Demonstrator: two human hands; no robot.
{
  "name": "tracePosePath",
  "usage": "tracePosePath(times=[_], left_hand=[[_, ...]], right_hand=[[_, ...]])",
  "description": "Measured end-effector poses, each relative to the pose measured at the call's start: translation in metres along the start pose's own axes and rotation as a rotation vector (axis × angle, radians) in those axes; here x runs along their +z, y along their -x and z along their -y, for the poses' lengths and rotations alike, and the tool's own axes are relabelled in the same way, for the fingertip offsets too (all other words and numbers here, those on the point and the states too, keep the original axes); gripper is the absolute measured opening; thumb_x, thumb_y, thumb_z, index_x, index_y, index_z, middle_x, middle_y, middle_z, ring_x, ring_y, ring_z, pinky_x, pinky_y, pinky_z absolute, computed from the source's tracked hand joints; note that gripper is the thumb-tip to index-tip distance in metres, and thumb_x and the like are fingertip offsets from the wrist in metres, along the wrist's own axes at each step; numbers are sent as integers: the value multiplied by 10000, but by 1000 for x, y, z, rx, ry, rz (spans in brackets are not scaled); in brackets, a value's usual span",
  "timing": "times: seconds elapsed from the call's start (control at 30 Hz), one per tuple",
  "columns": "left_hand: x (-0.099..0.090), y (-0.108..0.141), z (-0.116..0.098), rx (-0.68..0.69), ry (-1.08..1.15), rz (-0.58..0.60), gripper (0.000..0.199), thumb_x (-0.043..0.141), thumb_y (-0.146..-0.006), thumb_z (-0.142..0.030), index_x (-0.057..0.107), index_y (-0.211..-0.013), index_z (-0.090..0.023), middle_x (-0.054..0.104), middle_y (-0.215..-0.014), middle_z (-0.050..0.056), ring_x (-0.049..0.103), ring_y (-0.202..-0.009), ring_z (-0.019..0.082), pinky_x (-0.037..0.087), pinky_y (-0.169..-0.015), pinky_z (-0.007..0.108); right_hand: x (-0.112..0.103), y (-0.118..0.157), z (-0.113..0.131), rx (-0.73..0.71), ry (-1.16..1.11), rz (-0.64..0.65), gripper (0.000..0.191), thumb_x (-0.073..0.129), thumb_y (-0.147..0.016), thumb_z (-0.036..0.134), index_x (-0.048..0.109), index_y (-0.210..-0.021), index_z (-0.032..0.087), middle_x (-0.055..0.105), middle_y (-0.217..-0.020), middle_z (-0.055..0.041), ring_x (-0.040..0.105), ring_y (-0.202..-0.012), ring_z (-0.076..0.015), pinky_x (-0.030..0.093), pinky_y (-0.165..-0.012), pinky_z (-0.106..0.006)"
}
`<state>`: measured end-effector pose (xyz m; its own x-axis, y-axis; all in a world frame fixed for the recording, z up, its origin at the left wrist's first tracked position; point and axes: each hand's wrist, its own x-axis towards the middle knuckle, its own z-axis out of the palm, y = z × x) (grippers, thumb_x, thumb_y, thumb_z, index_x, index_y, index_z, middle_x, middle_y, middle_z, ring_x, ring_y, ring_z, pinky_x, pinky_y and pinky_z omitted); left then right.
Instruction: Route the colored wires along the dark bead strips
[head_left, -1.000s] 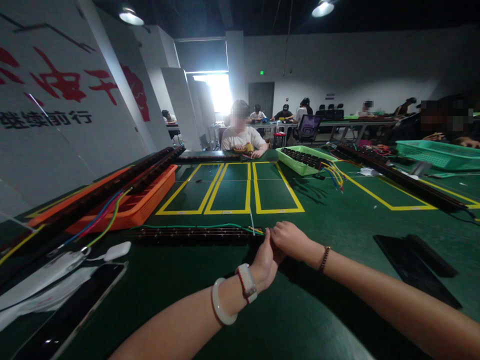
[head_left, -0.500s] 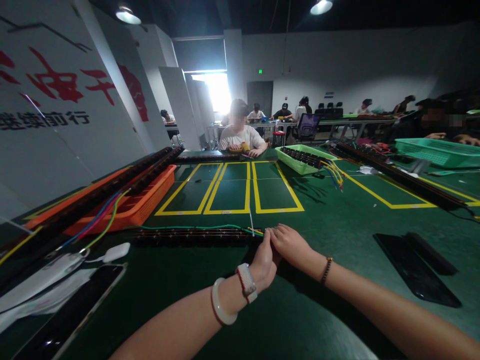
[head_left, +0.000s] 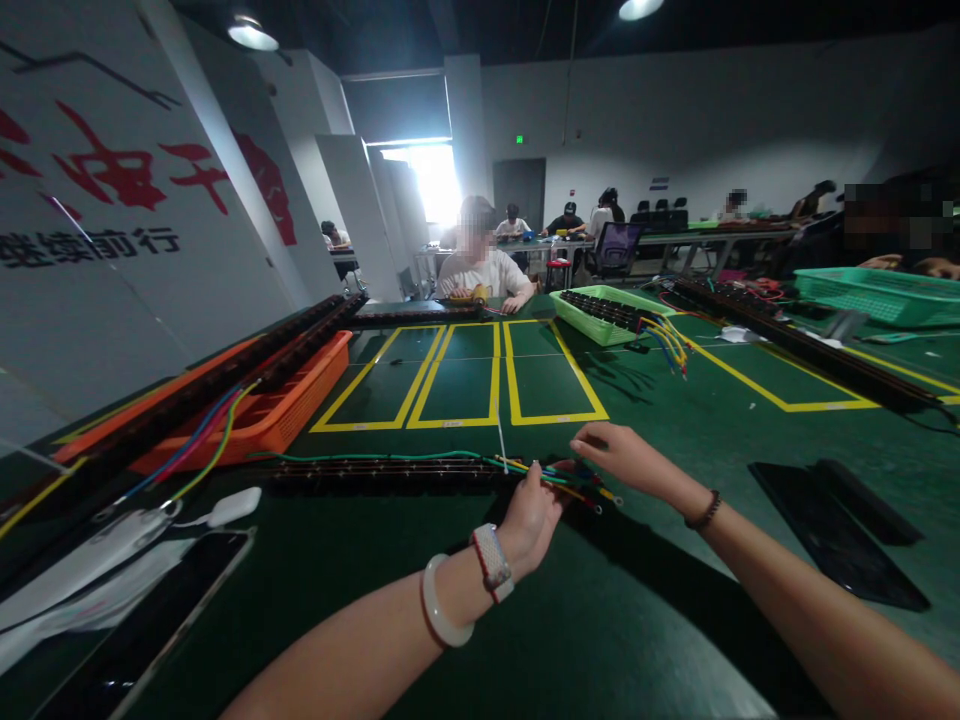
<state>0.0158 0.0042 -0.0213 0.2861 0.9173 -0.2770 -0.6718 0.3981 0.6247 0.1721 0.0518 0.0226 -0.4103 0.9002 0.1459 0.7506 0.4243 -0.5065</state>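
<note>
A long black strip point(head_left: 390, 472) lies crosswise on the green table in front of me, with a green wire running along its top. At the strip's right end my left hand point(head_left: 534, 515) is closed around a bundle of coloured wires point(head_left: 585, 488). Their ends fan out to the right of my fingers and carry ring terminals. A thin white cable tie point(head_left: 503, 445) sticks up just left of that hand. My right hand point(head_left: 634, 462) is raised above and right of the wire ends, apart from them, its fingers loosely extended and holding nothing.
An orange basket point(head_left: 300, 410) with black strips stands at left, near a phone point(head_left: 142, 630) and a white case point(head_left: 234, 507). A green basket point(head_left: 600, 333) holds wired strips. Dark flat pieces point(head_left: 836, 535) lie at right. A person point(head_left: 484, 265) sits opposite.
My right hand has left the left hand and moved right, uncovering the wire ends. My left hand has stayed at the strip's end.
</note>
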Motion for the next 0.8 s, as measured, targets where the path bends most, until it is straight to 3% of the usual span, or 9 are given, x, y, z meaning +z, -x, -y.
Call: tracePosePath(times=[0.27,0.43,0.7,0.8], left_hand=[[-1,2,0,-14,-34,12,378,306,-932,-357,595,-1025,-132,587,-1200,133,469,-1214,210,278,-1081,386],[1,5,-2,-15,-48,33,419,290,-931,-372,613,-1044,-130,575,-1222,137,433,-1248,212,263,-1089,370],[2,6,-3,12,-62,40,406,313,-926,-389,619,-1080,-170,566,-1247,99,424,-1251,191,262,-1085,336],[1,2,-2,16,-64,65,436,309,-925,-425,603,-1110,-162,555,-1259,102,432,-1240,194,290,-1063,329]], right_hand=[[15,-7,-22,93,-192,332,535,423,-853,582,660,-743,114,555,-612,-8,432,-535,-107,300,-507,-232],[13,-5,-25,118,-325,415,564,437,-830,618,614,-639,118,424,-517,39,314,-481,-80,246,-467,-227],[18,0,-23,71,-589,421,462,551,-804,564,685,-883,129,629,-791,-31,518,-690,-132,411,-627,-244],[21,3,-17,105,-778,516,454,554,-812,551,661,-948,130,628,-779,-30,538,-654,-126,447,-602,-251]])
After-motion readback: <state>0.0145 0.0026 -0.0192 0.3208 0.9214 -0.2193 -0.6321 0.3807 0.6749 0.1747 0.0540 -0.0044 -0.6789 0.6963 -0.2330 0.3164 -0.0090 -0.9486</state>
